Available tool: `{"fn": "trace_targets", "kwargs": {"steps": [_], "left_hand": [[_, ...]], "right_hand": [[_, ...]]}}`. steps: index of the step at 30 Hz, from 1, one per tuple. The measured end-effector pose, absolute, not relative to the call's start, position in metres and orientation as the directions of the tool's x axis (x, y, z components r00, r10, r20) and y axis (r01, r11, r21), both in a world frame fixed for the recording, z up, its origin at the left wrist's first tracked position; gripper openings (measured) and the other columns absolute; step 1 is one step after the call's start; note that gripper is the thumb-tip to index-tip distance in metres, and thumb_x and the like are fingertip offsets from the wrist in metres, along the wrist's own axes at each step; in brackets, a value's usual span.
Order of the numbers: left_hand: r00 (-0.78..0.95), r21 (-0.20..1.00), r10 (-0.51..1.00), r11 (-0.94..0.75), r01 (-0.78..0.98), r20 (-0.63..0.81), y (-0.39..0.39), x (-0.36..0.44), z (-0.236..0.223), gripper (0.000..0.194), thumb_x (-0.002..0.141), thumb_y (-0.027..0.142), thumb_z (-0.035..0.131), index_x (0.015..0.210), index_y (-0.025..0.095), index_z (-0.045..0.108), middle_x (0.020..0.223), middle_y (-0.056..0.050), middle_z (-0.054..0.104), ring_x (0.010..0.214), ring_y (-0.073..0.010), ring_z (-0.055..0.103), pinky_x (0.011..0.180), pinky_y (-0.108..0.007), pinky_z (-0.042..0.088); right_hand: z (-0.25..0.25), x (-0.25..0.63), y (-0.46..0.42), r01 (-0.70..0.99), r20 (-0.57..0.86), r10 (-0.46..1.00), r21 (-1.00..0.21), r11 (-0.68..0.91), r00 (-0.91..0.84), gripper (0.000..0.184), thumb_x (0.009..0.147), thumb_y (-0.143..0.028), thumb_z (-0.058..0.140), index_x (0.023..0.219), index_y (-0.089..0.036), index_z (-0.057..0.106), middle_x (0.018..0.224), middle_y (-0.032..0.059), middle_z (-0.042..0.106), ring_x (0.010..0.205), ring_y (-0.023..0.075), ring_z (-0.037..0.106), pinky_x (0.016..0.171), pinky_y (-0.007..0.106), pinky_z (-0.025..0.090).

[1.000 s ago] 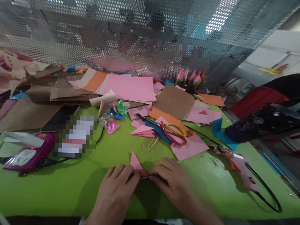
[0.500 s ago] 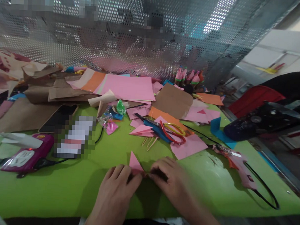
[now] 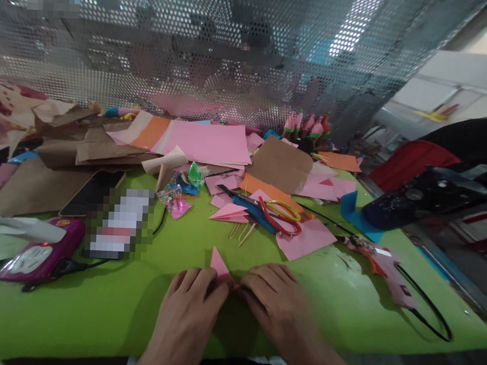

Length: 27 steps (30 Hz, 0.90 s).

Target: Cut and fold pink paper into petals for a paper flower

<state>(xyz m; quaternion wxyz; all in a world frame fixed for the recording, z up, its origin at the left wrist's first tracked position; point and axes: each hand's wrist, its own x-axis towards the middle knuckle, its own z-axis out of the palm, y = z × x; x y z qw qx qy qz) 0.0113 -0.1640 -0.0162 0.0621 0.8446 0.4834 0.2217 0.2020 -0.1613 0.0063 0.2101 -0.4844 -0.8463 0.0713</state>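
Note:
Near the front of the green table (image 3: 112,316), a small folded piece of pink paper (image 3: 219,266) stands up in a pointed triangle. My left hand (image 3: 192,304) is closed on its left and lower part, thumb against the near side. My right hand (image 3: 273,297) has its fingers pressed together at the paper's right corner, pinching it; the fingertips are partly hidden. Beyond my hands lie several thin wooden sticks (image 3: 241,233), folded pink pieces (image 3: 230,211), and scissors with red handles (image 3: 280,222).
A pink hot glue gun (image 3: 393,270) with a black cord lies at right, by a dark bottle (image 3: 412,198). A purple power strip (image 3: 42,254) and a phone (image 3: 92,192) are at left. Brown sheets (image 3: 282,160) and pink sheets (image 3: 208,140) are piled along the back.
My right hand has turned and flattened, its fingers now closer together over the paper's right corner. The left hand has stayed on the paper almost unmoved.

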Motion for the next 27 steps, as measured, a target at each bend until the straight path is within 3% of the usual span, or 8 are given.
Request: {"fn": "trace_targets", "kwargs": {"steps": [4, 8, 12, 21, 27], "left_hand": [[0.438, 0.321, 0.832, -0.54, 0.778, 0.339, -0.1656, 0.0098, -0.0189, 0.029, 0.081, 0.008, 0.058, 0.103, 0.027, 0.062, 0.09, 0.001, 0.064, 0.081, -0.0193, 0.056, 0.073, -0.035, 0.038], [0.465, 0.284, 0.801, -0.578, 0.765, 0.377, -0.1694, 0.0085, -0.0207, 0.044, 0.077, 0.009, 0.059, 0.116, 0.029, 0.058, 0.093, 0.001, 0.066, 0.084, -0.0193, 0.057, 0.078, -0.036, 0.038], [0.473, 0.212, 0.787, -0.579, 0.787, 0.396, -0.1726, 0.0081, -0.021, 0.042, 0.075, 0.014, 0.06, 0.113, 0.031, 0.06, 0.11, 0.0, 0.066, 0.091, -0.0195, 0.057, 0.085, -0.038, 0.037], [0.475, 0.18, 0.802, -0.56, 0.809, 0.364, -0.1724, 0.0086, -0.0202, 0.044, 0.072, 0.017, 0.063, 0.113, 0.032, 0.062, 0.106, 0.003, 0.069, 0.092, -0.02, 0.057, 0.086, -0.04, 0.035], [0.473, 0.171, 0.817, -0.544, 0.821, 0.33, -0.1732, 0.0095, -0.017, 0.04, 0.076, 0.016, 0.061, 0.113, 0.031, 0.062, 0.109, 0.002, 0.068, 0.094, -0.0205, 0.057, 0.088, -0.043, 0.034]], "right_hand": [[0.0034, 0.201, -0.1601, 0.809, 0.277, 0.845, -0.264, 0.525, -0.458, 0.017, 0.095, -0.018, 0.048, 0.086, -0.018, 0.063, 0.079, 0.0038, 0.062, 0.075, 0.0204, 0.052, 0.068, 0.033, 0.034], [0.0021, 0.2016, -0.1588, 0.797, 0.268, 0.835, -0.265, 0.544, -0.481, 0.019, 0.094, -0.015, 0.046, 0.084, -0.017, 0.063, 0.077, 0.0045, 0.061, 0.074, 0.0208, 0.05, 0.067, 0.033, 0.034], [0.0016, 0.202, -0.1565, 0.793, 0.276, 0.841, -0.292, 0.535, -0.466, 0.018, 0.093, -0.014, 0.049, 0.081, -0.018, 0.062, 0.077, 0.0031, 0.06, 0.073, 0.0201, 0.05, 0.066, 0.032, 0.033], [-0.0009, 0.2037, -0.1603, 0.815, 0.281, 0.843, -0.246, 0.524, -0.458, 0.019, 0.094, -0.018, 0.05, 0.081, -0.019, 0.064, 0.074, 0.0024, 0.059, 0.073, 0.0196, 0.049, 0.065, 0.032, 0.032], [-0.0024, 0.2092, -0.1646, 0.796, 0.312, 0.815, -0.223, 0.563, -0.489, 0.019, 0.096, -0.02, 0.047, 0.1, -0.019, 0.065, 0.083, 0.0043, 0.064, 0.078, 0.0205, 0.053, 0.071, 0.034, 0.037]]}}
